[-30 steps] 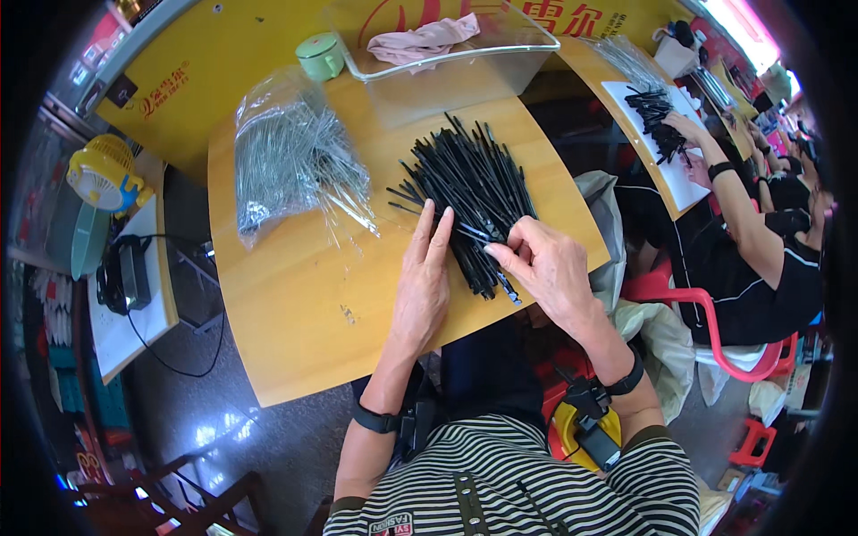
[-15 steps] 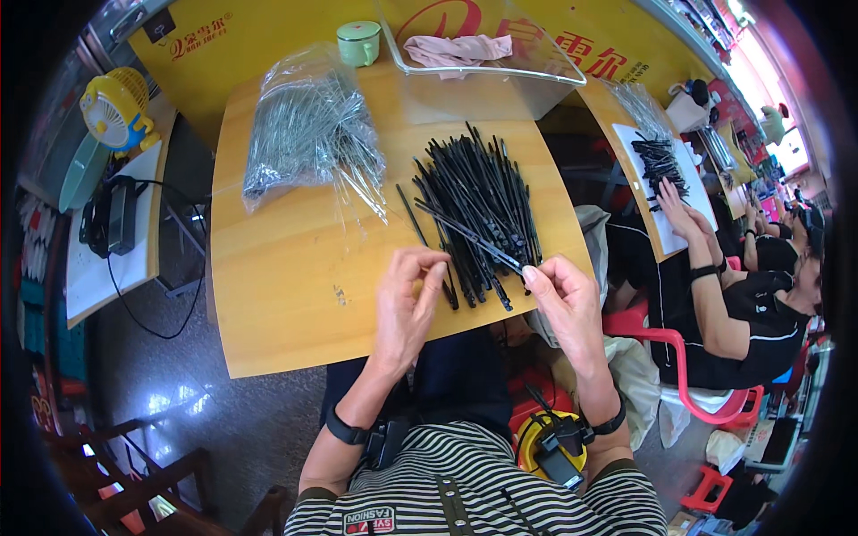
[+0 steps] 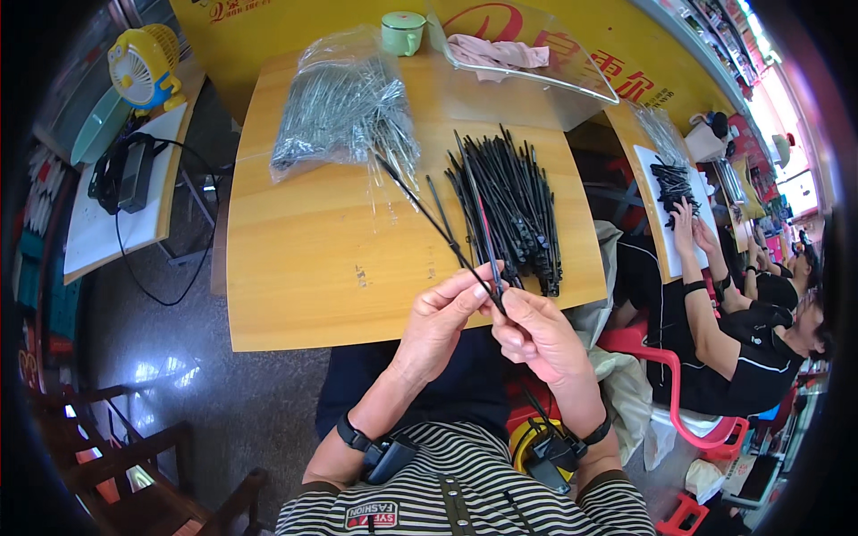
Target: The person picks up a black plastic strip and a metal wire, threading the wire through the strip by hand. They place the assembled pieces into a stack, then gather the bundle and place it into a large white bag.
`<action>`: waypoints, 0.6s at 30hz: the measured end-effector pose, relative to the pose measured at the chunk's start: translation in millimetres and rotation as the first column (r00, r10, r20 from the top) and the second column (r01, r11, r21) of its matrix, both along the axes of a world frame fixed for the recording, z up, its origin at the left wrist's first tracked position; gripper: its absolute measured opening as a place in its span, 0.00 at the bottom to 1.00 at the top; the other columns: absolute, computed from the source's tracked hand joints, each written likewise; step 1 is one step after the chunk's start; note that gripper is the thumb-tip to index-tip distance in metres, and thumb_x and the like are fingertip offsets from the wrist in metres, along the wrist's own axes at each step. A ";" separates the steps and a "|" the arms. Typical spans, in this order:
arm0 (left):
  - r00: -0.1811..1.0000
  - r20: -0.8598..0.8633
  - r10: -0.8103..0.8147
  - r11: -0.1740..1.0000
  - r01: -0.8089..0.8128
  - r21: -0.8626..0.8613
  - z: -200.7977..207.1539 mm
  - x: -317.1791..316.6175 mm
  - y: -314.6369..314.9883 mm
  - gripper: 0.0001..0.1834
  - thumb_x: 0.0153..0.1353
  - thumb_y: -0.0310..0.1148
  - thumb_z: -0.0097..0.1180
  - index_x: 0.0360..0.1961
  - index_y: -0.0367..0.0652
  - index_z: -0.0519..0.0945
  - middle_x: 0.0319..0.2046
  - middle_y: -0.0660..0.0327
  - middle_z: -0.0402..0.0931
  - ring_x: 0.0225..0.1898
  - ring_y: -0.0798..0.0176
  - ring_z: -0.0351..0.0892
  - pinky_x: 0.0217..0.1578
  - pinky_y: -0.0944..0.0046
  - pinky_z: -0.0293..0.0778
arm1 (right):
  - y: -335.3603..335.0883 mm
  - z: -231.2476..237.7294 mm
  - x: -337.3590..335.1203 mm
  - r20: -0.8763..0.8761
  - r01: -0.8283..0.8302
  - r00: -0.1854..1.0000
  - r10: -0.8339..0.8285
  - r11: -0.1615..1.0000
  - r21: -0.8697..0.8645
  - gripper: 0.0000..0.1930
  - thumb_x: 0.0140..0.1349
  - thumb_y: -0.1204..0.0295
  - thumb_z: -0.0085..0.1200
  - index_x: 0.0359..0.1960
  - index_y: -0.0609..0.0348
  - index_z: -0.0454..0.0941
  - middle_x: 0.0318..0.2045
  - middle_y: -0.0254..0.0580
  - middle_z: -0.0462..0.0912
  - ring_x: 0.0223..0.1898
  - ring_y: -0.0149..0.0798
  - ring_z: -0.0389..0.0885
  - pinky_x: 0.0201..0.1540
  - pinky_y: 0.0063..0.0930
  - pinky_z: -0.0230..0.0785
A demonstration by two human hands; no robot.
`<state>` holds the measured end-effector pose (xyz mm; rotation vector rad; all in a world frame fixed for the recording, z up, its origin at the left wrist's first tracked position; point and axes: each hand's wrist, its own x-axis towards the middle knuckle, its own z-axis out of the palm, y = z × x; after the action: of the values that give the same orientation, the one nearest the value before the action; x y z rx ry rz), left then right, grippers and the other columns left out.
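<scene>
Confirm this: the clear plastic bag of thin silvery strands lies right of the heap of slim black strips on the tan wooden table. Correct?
No, the side is wrong: in the head view, the clear plastic bag lies left of the heap of slim black strips on the tan wooden table.

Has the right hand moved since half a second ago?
Yes: the right hand has moved left and back toward the wearer, judged against the wooden table.

Sticks on table (bag left)
</scene>
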<state>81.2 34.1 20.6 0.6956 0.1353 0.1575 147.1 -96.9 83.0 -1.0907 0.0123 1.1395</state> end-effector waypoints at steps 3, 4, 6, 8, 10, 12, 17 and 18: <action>0.995 -0.091 0.036 0.988 -0.050 -0.146 0.0 -8.9 9.2 0.19 0.59 0.28 0.53 0.52 0.37 0.72 0.44 0.60 0.76 0.44 0.70 0.74 0.47 0.69 0.69 | 14.6 -6.9 0.2 0.010 -0.073 0.997 0.073 0.997 0.013 0.13 0.65 0.62 0.47 0.29 0.58 0.74 0.17 0.25 0.67 0.13 0.16 0.57 0.14 0.09 0.46; 0.995 -0.094 0.042 0.987 -0.055 -0.148 -4.2 -12.0 13.4 0.19 0.59 0.28 0.53 0.52 0.37 0.72 0.44 0.60 0.76 0.44 0.70 0.74 0.47 0.69 0.69 | 20.0 -9.6 -0.1 0.032 -0.105 0.994 0.105 0.994 -0.003 0.13 0.65 0.61 0.48 0.29 0.58 0.74 0.18 0.25 0.67 0.13 0.16 0.57 0.14 0.08 0.46; 0.992 -0.081 0.100 0.987 -0.109 -0.118 -13.1 -18.5 23.9 0.16 0.59 0.28 0.54 0.49 0.37 0.73 0.42 0.60 0.76 0.43 0.70 0.75 0.46 0.69 0.70 | 32.2 -14.6 -1.3 0.013 -0.120 0.993 0.120 0.992 -0.024 0.13 0.64 0.61 0.49 0.29 0.58 0.74 0.17 0.24 0.67 0.14 0.15 0.58 0.14 0.08 0.45; 0.985 -0.102 0.141 0.981 -0.153 -0.120 -8.8 -24.1 30.7 0.14 0.58 0.28 0.54 0.46 0.38 0.72 0.39 0.62 0.76 0.42 0.71 0.74 0.46 0.70 0.68 | 42.8 -19.7 -2.2 0.048 -0.156 0.986 0.158 0.987 -0.046 0.13 0.63 0.60 0.50 0.29 0.58 0.75 0.17 0.23 0.67 0.14 0.15 0.58 0.14 0.08 0.45; 0.957 -0.100 0.271 0.960 -0.277 -0.050 -3.9 -28.4 34.5 0.13 0.59 0.26 0.54 0.45 0.37 0.72 0.35 0.63 0.76 0.39 0.72 0.74 0.46 0.71 0.68 | 49.9 -21.2 -1.0 0.066 -0.202 0.977 0.205 0.978 -0.051 0.14 0.63 0.60 0.50 0.30 0.58 0.75 0.17 0.24 0.68 0.14 0.15 0.58 0.15 0.08 0.46; 0.953 -0.105 0.284 0.955 -0.291 -0.063 -9.1 -35.2 42.8 0.12 0.59 0.25 0.54 0.44 0.37 0.71 0.35 0.62 0.76 0.40 0.71 0.74 0.46 0.72 0.67 | 60.2 -20.5 2.3 0.255 -0.335 0.898 0.358 0.933 -0.127 0.14 0.64 0.60 0.49 0.33 0.60 0.75 0.19 0.27 0.71 0.15 0.15 0.60 0.15 0.09 0.50; 0.913 -0.127 0.389 0.917 -0.397 -0.045 -21.3 -40.0 55.3 0.09 0.60 0.26 0.52 0.41 0.39 0.70 0.35 0.60 0.74 0.39 0.66 0.75 0.45 0.68 0.69 | 92.3 -20.7 18.5 0.759 0.010 0.564 0.326 0.916 -0.401 0.12 0.58 0.67 0.54 0.29 0.66 0.72 0.19 0.38 0.73 0.21 0.29 0.73 0.23 0.22 0.64; 0.912 -0.107 0.396 0.913 -0.403 -0.057 -23.0 -39.7 56.8 0.09 0.60 0.26 0.51 0.42 0.39 0.70 0.33 0.59 0.74 0.38 0.65 0.75 0.43 0.67 0.70 | 97.1 -23.8 23.7 0.757 0.007 0.565 0.329 0.915 -0.403 0.12 0.58 0.67 0.54 0.29 0.66 0.72 0.19 0.38 0.73 0.21 0.29 0.73 0.23 0.22 0.64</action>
<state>41.5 90.9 -2.4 0.5905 0.3728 0.5118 170.8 0.2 59.2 -1.9291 -0.6573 0.6937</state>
